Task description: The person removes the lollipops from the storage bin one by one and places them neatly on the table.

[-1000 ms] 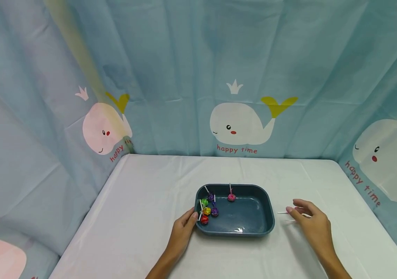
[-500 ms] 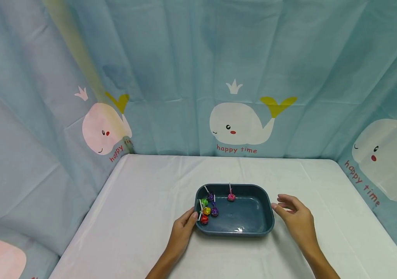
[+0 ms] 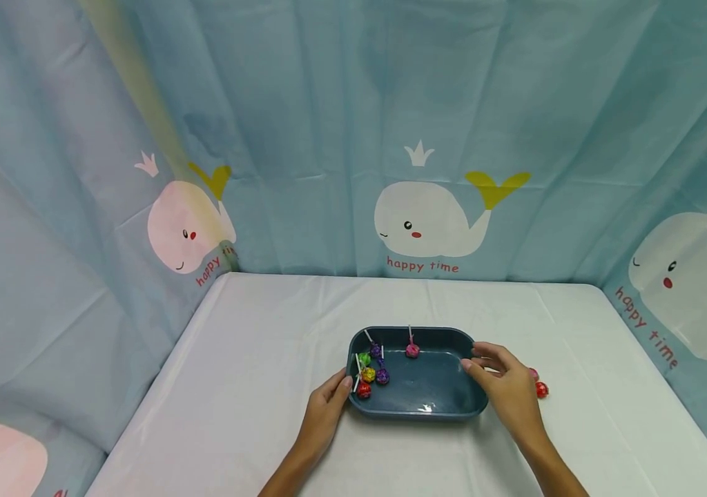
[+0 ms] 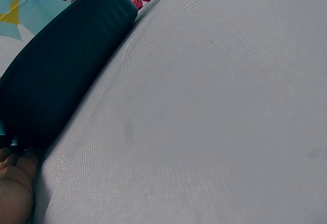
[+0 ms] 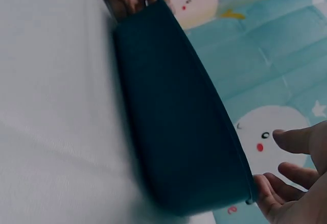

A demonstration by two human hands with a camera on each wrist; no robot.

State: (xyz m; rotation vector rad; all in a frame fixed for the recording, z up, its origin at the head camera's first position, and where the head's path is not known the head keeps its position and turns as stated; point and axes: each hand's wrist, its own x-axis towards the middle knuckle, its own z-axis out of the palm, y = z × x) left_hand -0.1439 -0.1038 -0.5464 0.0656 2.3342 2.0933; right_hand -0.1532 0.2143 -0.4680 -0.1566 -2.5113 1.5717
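A dark blue rectangular tray [image 3: 434, 386] stands on the white table. My left hand [image 3: 321, 414] grips its left end, thumb at the rim and fingers along the outer wall. Inside, several wrapped lollipops cluster at the left: a green one [image 3: 364, 359], a yellow one [image 3: 369, 375], a red one [image 3: 364, 391] and purple ones [image 3: 382, 377]. A pink lollipop [image 3: 412, 351] leans against the back wall. My right hand [image 3: 509, 390] is at the tray's right rim, holding nothing. In the right wrist view its thumb [image 5: 294, 140] stands apart from the fingers, which reach the rim.
Right of the tray, partly hidden behind my right hand, a red lollipop [image 3: 542, 390] and a pink one [image 3: 534, 374] lie on the white tablecloth [image 3: 254, 359]. A blue curtain [image 3: 304, 138] with whale prints hangs around the back and sides.
My right hand has moved left from the lollipop sticks beside the tray to its right rim, uncovering the red and pink lollipop heads. The left hand and tray have stayed put.
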